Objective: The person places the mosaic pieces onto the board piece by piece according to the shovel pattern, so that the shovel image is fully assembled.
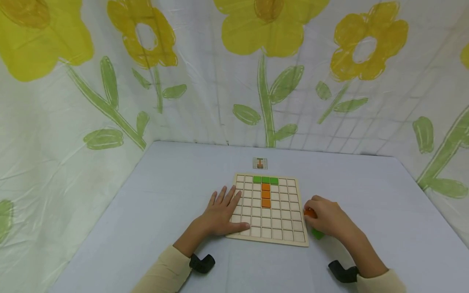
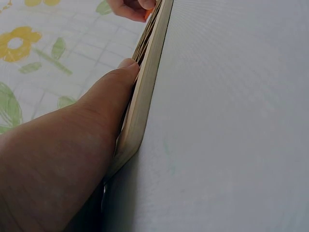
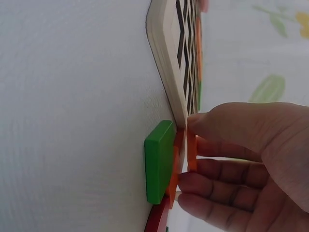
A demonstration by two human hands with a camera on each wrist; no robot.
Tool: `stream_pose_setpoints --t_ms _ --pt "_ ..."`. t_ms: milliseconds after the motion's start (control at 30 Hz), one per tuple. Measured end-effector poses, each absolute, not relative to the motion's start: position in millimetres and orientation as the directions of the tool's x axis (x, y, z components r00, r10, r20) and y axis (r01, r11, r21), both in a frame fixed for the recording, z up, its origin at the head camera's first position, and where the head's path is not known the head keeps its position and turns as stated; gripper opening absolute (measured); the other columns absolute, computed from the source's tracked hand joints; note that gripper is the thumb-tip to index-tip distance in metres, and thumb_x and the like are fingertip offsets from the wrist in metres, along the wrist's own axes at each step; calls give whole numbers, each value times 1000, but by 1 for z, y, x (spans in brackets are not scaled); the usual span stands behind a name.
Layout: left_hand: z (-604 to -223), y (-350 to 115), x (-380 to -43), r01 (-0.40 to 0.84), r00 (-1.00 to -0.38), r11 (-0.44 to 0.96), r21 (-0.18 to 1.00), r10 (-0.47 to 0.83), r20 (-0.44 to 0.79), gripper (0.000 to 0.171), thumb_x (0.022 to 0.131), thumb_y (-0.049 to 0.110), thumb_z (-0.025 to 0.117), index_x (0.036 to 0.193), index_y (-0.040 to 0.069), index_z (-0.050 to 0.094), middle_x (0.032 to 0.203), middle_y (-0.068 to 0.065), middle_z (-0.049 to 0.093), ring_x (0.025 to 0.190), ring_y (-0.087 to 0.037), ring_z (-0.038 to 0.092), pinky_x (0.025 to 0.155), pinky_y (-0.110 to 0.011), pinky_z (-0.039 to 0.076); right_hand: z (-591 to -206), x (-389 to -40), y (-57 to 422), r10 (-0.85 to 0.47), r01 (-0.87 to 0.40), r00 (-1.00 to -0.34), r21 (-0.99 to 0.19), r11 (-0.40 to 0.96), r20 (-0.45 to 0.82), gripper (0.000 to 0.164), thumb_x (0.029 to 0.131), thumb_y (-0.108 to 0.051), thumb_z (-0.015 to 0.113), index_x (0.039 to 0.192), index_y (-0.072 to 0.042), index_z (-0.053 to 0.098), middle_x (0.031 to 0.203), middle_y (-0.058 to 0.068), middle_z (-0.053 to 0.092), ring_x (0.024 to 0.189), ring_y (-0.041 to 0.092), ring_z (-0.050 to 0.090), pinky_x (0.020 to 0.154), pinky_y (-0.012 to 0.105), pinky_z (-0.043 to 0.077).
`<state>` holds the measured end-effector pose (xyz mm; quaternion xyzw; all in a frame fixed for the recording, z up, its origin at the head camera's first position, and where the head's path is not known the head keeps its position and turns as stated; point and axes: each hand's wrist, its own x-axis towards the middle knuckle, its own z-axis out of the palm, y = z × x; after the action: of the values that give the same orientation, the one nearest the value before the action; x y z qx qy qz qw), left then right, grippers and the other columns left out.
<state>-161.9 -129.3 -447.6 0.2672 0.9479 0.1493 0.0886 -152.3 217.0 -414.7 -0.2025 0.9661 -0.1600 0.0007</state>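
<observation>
A wooden grid board lies flat on the table, with a row of green tiles along its far edge and a column of orange tiles running down from the middle one. My left hand rests spread on the board's left side, thumb over the near corner cells. Just off the board's right edge, my right hand pinches an orange tile between thumb and fingers. Under that hand are a green tile, other orange pieces and a red piece, partly hidden by the fingers in the head view.
A small picture card showing a grid pattern lies beyond the board's far edge. The white table meets a curtain with painted yellow flowers behind and at the sides. A black wrist mount sits at each sleeve.
</observation>
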Motion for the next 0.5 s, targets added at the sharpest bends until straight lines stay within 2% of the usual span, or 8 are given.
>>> stream_pose_setpoints --t_ms 267,500 --pt "-448 -129 -162 469 -847 827 310 521 -108 104 90 75 50 162 9 13 167 -14 3 151 -39 -1 116 -61 2 -414 -154 212 -430 -427 -900 -337 839 71 8 85 -12 78 90 -8 73 88 -3 58 74 11 51 67 34 49" --pt "-447 -128 -162 473 -845 824 312 524 -102 105 90 75 50 162 9 13 167 -14 3 151 -39 -1 116 -61 2 -413 -156 204 -470 -475 -877 -319 821 96 12 86 -15 81 91 -7 73 85 -5 56 71 9 49 63 28 48"
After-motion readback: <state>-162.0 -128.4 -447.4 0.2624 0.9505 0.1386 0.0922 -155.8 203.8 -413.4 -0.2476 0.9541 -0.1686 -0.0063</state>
